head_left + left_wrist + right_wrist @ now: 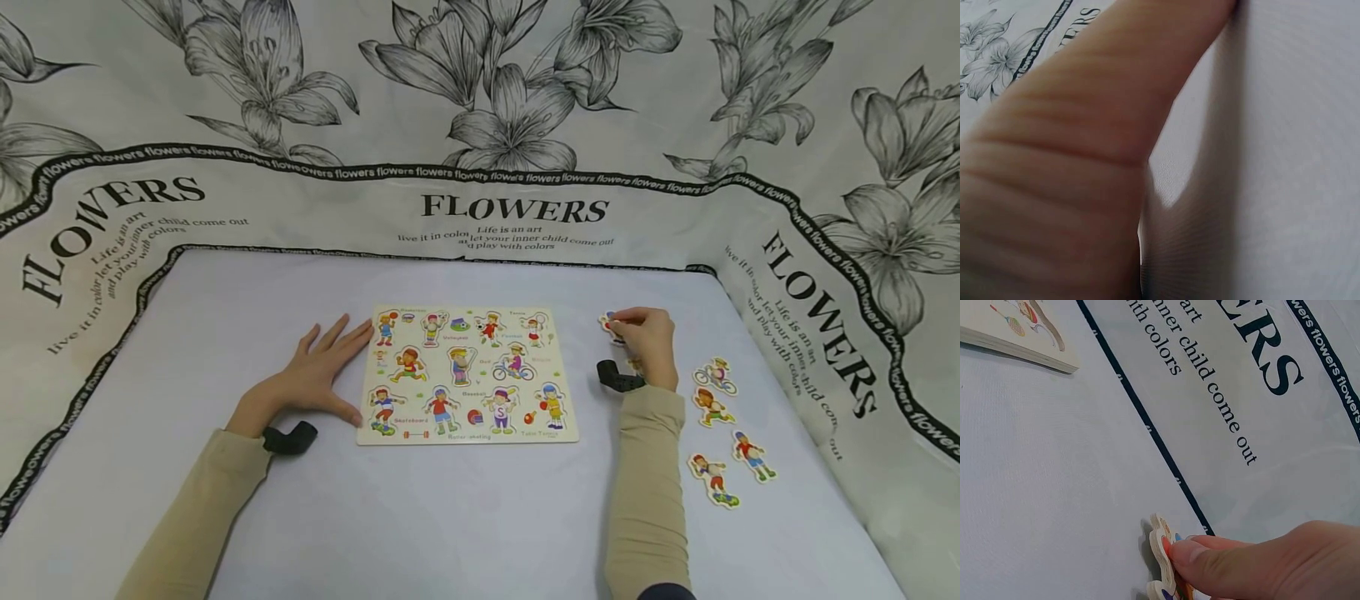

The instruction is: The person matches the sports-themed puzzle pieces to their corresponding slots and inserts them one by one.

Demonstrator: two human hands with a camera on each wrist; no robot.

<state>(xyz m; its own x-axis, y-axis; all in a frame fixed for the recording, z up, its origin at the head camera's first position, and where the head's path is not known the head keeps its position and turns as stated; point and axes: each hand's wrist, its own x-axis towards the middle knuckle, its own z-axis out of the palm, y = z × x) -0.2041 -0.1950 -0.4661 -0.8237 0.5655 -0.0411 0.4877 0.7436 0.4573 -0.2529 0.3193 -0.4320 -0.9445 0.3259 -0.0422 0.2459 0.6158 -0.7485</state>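
A wooden puzzle board (pixel 480 402) printed with colourful sports figures lies flat on the table. My left hand (pixel 318 372) is spread beside it, fingertips and thumb at its left edge. To the right of the board, my right hand (pixel 648 342) pinches a wooden puzzle piece (pixel 1163 556) between thumb and fingers. That piece shows red and blue paint and stands partly tilted in the right wrist view; the fingers cover much of it. Another piece (pixel 635 365) peeks out below the right hand, mostly hidden. The left wrist view shows mainly the left hand (pixel 1066 137) close up.
Right of my right arm lie several loose pieces: a cyclist piece (pixel 715 377), a runner piece (pixel 712 408), a roller skater piece (pixel 753 457) and a skateboarder piece (pixel 714 481). A white cloth (pixel 465 517) covers the table, with a flower-printed sheet (pixel 517 212) rising around it.
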